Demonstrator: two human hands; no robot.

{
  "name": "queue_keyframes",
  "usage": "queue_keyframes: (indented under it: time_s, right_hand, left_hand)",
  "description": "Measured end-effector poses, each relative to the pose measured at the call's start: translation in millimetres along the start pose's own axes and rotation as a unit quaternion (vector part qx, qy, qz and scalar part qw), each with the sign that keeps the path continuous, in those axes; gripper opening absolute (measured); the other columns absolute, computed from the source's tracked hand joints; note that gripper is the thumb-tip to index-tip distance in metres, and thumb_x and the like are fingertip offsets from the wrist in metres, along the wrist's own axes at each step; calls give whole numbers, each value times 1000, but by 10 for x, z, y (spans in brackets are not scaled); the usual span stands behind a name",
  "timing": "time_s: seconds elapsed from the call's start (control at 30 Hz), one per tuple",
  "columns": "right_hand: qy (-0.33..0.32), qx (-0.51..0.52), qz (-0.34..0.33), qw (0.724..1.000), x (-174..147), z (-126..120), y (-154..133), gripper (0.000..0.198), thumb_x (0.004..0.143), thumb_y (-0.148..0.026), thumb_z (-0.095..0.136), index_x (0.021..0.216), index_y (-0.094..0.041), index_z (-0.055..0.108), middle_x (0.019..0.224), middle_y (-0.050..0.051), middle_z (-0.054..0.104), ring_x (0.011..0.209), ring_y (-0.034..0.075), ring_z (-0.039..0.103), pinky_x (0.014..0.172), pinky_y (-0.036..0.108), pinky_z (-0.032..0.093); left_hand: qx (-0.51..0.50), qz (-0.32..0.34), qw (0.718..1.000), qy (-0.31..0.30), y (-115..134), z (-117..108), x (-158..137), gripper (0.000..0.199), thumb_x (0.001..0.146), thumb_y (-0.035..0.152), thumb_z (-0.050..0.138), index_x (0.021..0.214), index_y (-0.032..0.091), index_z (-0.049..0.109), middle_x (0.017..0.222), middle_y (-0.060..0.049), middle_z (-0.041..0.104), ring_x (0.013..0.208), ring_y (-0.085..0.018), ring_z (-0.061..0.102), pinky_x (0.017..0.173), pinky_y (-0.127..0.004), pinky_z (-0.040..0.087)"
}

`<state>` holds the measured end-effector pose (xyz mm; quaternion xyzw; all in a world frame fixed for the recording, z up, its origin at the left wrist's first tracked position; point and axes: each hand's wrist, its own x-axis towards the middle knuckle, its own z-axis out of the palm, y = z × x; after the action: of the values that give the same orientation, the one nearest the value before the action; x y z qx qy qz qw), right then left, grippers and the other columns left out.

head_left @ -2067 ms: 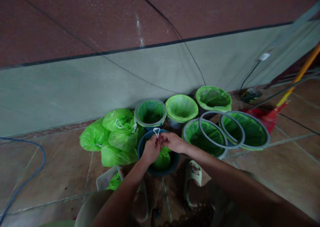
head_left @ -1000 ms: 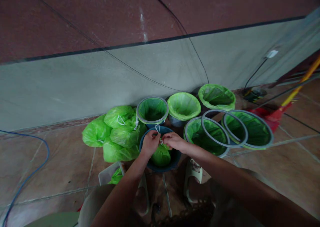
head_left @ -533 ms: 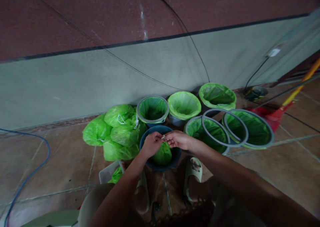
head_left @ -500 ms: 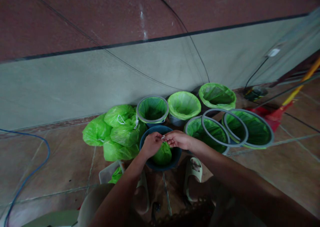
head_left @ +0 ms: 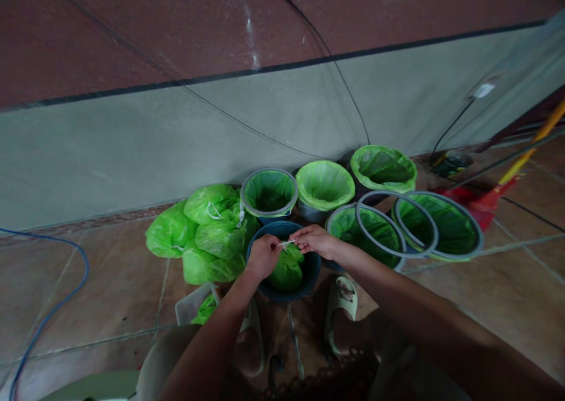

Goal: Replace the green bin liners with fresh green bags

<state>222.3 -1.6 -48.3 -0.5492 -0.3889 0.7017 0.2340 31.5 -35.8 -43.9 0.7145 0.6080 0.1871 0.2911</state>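
Observation:
Between my feet and the wall stands a blue bucket [head_left: 314,277] with a gathered green trash bag [head_left: 286,274] inside it. White drawstrings [head_left: 286,243] run from the bag's bunched top. My left hand [head_left: 263,256] pinches one end of them, and my right hand [head_left: 315,240] pinches the other, so they stretch taut across the bucket. Both hands are above the bag, a small gap apart. Left of the bucket, several tied green bags [head_left: 220,230] lie in a pile, white strings showing on some.
Along the wall stand green-lined bins [head_left: 325,186]. To the right, a loose grey ring [head_left: 359,224] lies across two more lined bins. A red dustpan or broom head [head_left: 485,208] is farther right. A white container [head_left: 188,305] holds green plastic; a blue cable [head_left: 83,265] crosses the floor.
My hands have moved apart, left hand to the left and right hand slightly up, drawing the white drawstrings out between them. The bins and piled bags stay where they were.

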Motion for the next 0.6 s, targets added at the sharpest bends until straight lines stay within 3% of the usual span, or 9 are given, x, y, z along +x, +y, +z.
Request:
queue_keyframes:
  time_s: [0.1, 0.23, 0.33, 0.43, 0.5, 0.57, 0.6]
  right_hand:
    - [89, -219, -19, 971, 70, -95, 21, 16, 73, -7, 62, 72, -16, 75, 57, 1, 65, 54, 12, 58, 56, 21, 46]
    - [101, -456, -92, 879, 68, -108, 15, 26, 80, -8, 55, 84, -18, 79, 89, 6, 76, 89, 19, 69, 80, 23, 48]
    - [88, -513, -102, 848, 44, -99, 12, 30, 84, -10, 52, 99, -16, 77, 107, 9, 74, 104, 23, 67, 92, 27, 46]
    - [106, -527, -100, 837, 26, -104, 19, 38, 84, -15, 56, 120, -15, 69, 121, 13, 68, 111, 26, 64, 99, 33, 45]
    - [99, -529, -110, 836, 7, -76, 41, 49, 83, -16, 58, 132, -13, 60, 131, 16, 62, 116, 27, 61, 102, 35, 43]
    - [59, -530, -139, 834, -24, -2, 93, 63, 80, -15, 60, 142, -11, 49, 139, 17, 55, 123, 26, 56, 107, 34, 40]
    - [33, -532, -156, 832, -42, 49, 133, 69, 78, -14, 62, 145, -10, 44, 142, 18, 52, 128, 26, 53, 108, 34, 38]
  left_hand:
    - [122, -15, 991, -42, -30, -28, -21, 16, 84, 12, 55, 75, 15, 68, 86, -6, 70, 80, -16, 65, 77, -26, 48]
    - [223, -63, 967, -109, -45, -12, -58, 23, 86, 10, 45, 88, 13, 68, 99, -13, 70, 93, -22, 68, 84, -30, 50]
    - [217, -94, 961, -144, -68, 4, -80, 33, 82, 10, 51, 112, 12, 63, 115, -15, 66, 106, -25, 66, 91, -32, 49]
    - [187, -104, 966, -144, -120, 57, -94, 72, 72, 10, 63, 141, 15, 42, 137, -17, 54, 120, -27, 59, 99, -33, 47]
    - [165, -102, 971, -139, -173, 142, -92, 92, 67, 15, 71, 149, 16, 30, 146, -18, 45, 127, -30, 54, 103, -36, 44]
    - [126, -97, 978, -134, -235, 260, -76, 92, 65, 19, 76, 147, 14, 35, 147, -21, 44, 128, -32, 53, 105, -38, 42]
    - [97, -94, 982, -132, -267, 322, -63, 81, 66, 20, 75, 141, 12, 44, 142, -21, 49, 125, -32, 55, 104, -38, 42]
